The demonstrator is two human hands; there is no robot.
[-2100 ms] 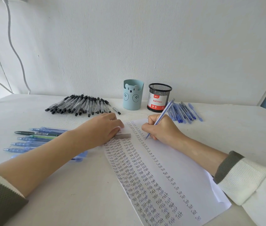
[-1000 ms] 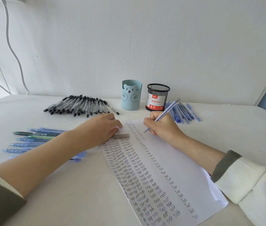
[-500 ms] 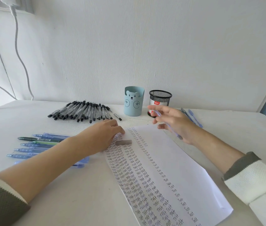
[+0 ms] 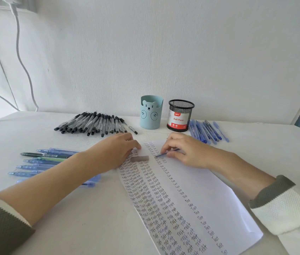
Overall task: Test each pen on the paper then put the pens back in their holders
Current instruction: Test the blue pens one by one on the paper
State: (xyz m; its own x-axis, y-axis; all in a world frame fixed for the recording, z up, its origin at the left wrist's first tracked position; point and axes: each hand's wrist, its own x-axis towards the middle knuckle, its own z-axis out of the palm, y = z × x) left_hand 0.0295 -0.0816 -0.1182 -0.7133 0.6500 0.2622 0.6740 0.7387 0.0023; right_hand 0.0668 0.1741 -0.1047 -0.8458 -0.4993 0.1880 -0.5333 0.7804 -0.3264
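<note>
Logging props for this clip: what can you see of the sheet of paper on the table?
The white sheet of paper lies flat and slanted on the table, its near end partly cut off by the frame. Columns of handwritten "Test" fill its left part; the right part is blank. The left hand rests on its far left edge, the right hand rests on it, holding a blue pen tip-down at the writing.

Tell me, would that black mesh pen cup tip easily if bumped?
Probably light: the black mesh cup is open wire mesh and nothing sticks out of it. It looks squat on a flat base, so a low nudge would likely slide it rather than tip it.
</note>
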